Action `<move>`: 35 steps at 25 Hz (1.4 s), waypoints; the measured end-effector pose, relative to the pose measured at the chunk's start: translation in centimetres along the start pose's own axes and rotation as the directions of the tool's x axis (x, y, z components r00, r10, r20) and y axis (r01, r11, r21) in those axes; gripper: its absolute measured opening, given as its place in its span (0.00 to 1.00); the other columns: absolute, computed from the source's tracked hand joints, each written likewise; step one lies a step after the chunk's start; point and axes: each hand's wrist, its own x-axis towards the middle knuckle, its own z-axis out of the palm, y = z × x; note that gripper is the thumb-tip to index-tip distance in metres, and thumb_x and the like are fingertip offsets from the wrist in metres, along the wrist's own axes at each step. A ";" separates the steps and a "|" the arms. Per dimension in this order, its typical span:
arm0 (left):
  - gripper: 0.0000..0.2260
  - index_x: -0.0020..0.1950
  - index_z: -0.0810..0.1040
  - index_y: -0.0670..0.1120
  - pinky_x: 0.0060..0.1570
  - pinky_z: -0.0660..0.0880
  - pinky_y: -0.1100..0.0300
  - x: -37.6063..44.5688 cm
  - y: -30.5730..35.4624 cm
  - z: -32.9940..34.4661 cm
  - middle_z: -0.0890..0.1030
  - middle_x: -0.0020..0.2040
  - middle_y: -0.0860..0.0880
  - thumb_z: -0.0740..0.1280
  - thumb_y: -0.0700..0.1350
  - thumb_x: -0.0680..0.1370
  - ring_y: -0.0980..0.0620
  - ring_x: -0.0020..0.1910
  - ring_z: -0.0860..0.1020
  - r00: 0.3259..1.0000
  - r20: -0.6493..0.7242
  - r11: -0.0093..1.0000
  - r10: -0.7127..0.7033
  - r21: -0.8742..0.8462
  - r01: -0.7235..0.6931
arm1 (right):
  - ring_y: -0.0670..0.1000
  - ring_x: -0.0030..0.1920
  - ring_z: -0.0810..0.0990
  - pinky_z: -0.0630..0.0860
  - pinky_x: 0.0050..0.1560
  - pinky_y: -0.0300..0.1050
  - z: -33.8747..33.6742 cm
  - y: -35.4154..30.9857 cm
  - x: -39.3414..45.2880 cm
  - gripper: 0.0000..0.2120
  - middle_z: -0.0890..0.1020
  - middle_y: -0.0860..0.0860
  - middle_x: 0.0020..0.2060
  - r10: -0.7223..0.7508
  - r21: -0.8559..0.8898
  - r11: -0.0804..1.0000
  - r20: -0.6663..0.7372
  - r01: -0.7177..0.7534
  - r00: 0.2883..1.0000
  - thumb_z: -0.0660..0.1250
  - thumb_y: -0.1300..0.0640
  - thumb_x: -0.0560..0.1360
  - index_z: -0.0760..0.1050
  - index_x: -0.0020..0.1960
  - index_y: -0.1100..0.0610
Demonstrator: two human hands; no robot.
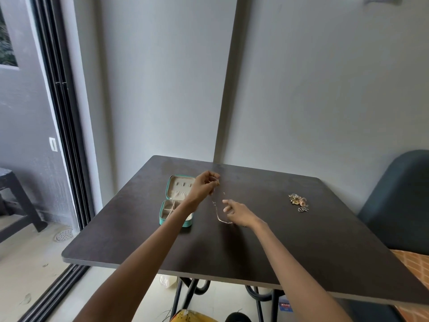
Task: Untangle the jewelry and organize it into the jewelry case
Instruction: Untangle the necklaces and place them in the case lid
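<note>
Teal and lying open on the table point(255, 252), the case point(176, 206) looks mostly unfilled — just right of it the left hand point(205, 185) pinches a thin chain point(219, 216), the right hand point(239, 211) reaches loose-fingered, and the tangled pile point(299, 201) waits farther right.

Case point(177, 201) left of jewelry pile point(299, 201)
</note>
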 end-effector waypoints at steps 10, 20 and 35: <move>0.12 0.41 0.68 0.43 0.33 0.75 0.67 -1.6 -1.2 1.5 0.75 0.36 0.45 0.59 0.26 0.74 0.55 0.30 0.76 0.985 0.174 0.999 -0.015 -0.027 0.020 | 0.52 0.48 0.80 0.75 0.57 0.46 -4.0 -3.0 -0.3 0.13 0.82 0.57 0.48 0.077 0.928 0.361 -0.131 0.095 0.988 0.58 0.60 0.78 0.75 0.60 0.64; 0.02 0.44 0.76 0.45 0.30 0.73 0.65 -1.5 -0.5 3.2 0.78 0.33 0.48 0.68 0.42 0.76 0.56 0.27 0.74 0.980 0.200 1.000 0.006 -0.004 -0.005 | 0.50 0.54 0.80 0.76 0.51 0.40 -4.7 -3.9 -0.3 0.10 0.80 0.54 0.55 0.004 0.912 0.389 -0.142 0.129 0.990 0.60 0.57 0.79 0.78 0.53 0.59; 0.05 0.44 0.81 0.40 0.39 0.80 0.55 -0.5 -1.1 3.4 0.84 0.39 0.42 0.68 0.40 0.76 0.47 0.37 0.82 0.990 -0.142 0.997 -0.003 -0.083 -0.009 | 0.44 0.31 0.75 0.75 0.35 0.33 -3.2 -2.7 0.4 0.02 0.82 0.48 0.30 0.166 0.845 0.490 -0.331 0.214 0.929 0.71 0.63 0.72 0.82 0.43 0.61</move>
